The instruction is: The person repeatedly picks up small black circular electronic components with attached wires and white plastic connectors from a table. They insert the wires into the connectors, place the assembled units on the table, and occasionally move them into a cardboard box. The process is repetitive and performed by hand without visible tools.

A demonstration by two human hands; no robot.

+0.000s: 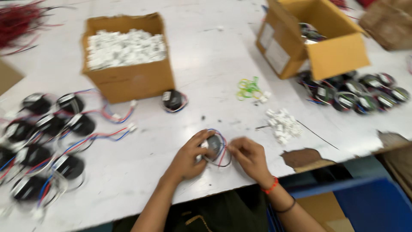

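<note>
I see a small black round coil part wrapped in red and blue wires [216, 146] at the white table's [206, 64] near edge. My left hand [189, 157] clasps it; my right hand [249, 155] pinches its wire loop. I judge the wires are being unwound; next needs a steady pull. Loose white plastic connectors [283, 124] lie nearby.

My single head view, looking steeply down from above my own hands, close over the white table [206, 77], facing its far edge.
</note>
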